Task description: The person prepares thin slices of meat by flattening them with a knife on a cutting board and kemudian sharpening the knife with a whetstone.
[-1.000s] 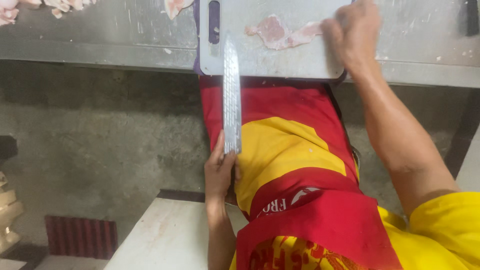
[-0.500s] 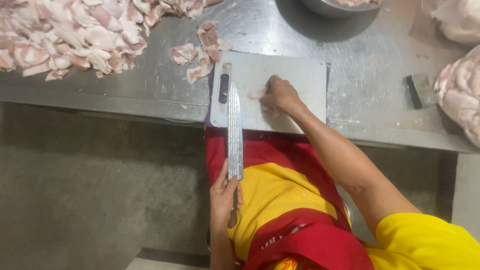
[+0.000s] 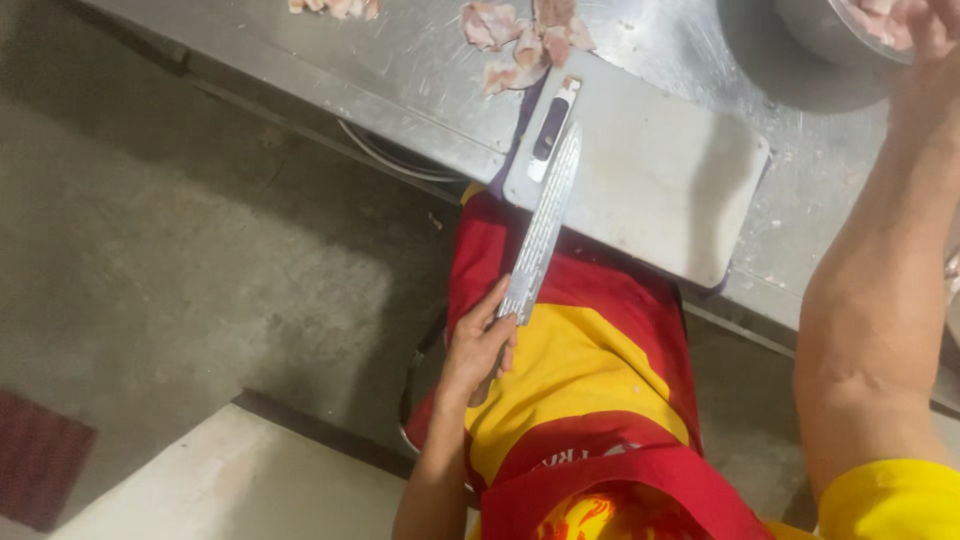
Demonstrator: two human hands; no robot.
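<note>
Down at six o'clock I've got my left hand [image 3: 478,345] wrapped tight around the handle of a long knife [image 3: 540,232], held low against my red and yellow apron [image 3: 590,380]. Fingers are curled shut on the grip, thumb along the top. From that hand the blade runs up toward twelve o'clock, slightly to one, and its tip crosses over the near corner of the white cutting board [image 3: 650,180]. I can't tell whether the tip touches the board or rides just above it.

Over at two o'clock my right hand [image 3: 935,25] is up at the picture's edge, right at the rim of a metal bowl [image 3: 820,35] with pale meat in it. Most of that hand is cut off, so whether it's pinching anything or spread, I cannot tell. It sits well apart from the knife, with the whole board between them.

The board lies on the steel desk [image 3: 420,70], overhanging its near edge. At twelve o'clock, just beyond the board's far corner, a few raw meat pieces [image 3: 520,40] rest on the desk.
</note>
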